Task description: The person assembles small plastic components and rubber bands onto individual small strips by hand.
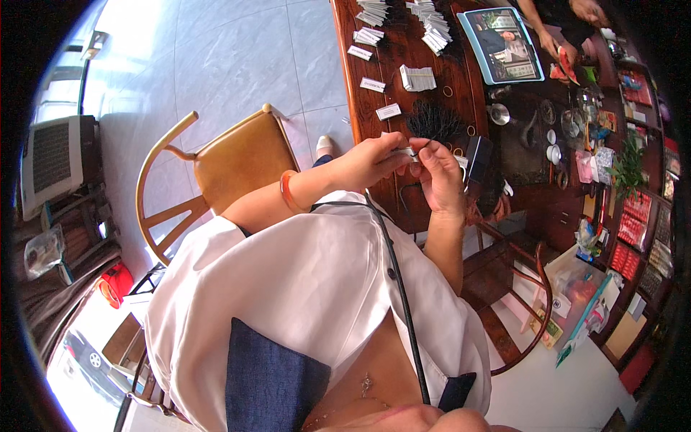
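Small tag pinched between 2 hands at the table's edge

The likeliest trouble, as I judge it, is a slip: the small white tag (409, 152) offers the fingers very little to hold, so a loosened pinch or a sharp tug could drop it onto the wooden table (360, 101) or over its near edge. The bundle of black cords (434, 119) lies just beyond the fingertips, and loose strands might snag on a finger and tangle if a hand swept that way. A careless wrist could also push the loose white tag (389, 111) out of its row, or knock the stack of tags (417, 78) farther up the table.

As for the grip, the left hand (376, 160) is closed, its thumb and fingers clamped on the small white tag, held in front of the body above the table's edge. The right hand (440, 173) is raised opposite, thumb and forefinger drawn close at the tag's far end, the other fingers loosely curled. Whether those 2 tips press on the tag, on a thin cord or only on each other is too small to tell
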`<state>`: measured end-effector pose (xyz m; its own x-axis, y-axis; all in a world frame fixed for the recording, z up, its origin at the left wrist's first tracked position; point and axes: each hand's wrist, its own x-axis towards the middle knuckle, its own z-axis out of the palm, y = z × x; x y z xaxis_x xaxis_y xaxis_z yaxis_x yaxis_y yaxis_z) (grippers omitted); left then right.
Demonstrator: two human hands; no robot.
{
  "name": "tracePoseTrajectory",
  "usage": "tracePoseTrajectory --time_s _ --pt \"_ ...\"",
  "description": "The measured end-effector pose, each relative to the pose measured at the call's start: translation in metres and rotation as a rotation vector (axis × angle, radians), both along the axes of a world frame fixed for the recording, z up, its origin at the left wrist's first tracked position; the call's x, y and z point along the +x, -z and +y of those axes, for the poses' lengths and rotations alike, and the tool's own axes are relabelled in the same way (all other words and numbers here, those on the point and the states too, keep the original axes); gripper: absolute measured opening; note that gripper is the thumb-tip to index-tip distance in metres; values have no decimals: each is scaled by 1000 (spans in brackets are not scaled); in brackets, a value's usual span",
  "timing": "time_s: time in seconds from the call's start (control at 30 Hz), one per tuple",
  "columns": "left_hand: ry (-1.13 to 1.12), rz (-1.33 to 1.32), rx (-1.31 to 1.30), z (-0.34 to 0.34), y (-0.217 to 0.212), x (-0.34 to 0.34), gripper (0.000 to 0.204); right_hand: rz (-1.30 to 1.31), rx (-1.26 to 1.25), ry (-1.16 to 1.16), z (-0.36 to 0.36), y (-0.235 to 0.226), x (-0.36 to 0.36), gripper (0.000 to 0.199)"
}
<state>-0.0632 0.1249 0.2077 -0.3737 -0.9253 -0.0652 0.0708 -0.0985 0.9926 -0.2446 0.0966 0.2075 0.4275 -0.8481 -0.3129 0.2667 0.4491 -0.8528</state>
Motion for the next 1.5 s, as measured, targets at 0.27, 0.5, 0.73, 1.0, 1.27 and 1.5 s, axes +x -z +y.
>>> tracePoseTrajectory --time_s 0.27,0.5,0.73,1.0,1.27,1.5 --pt "59 -22 2 2 -1 9 14 71 17 62 2 -3 5 11" --pt "-4 -85 -98 -1 30 10 12 278 -373 139 9 -11 12 11" --pt "27 -35 -91 -4 40 3 15 595 -567 103 11 -24 16 8" --pt "-76 108 -248 -14 20 5 26 880 -940 95 15 -20 16 8" --pt "80 346 136 -11 23 9 7 458 -579 332 19 7 10 7" --pt "-136 -110 -351 -12 20 2 12 776 -991 212 23 -16 16 16"
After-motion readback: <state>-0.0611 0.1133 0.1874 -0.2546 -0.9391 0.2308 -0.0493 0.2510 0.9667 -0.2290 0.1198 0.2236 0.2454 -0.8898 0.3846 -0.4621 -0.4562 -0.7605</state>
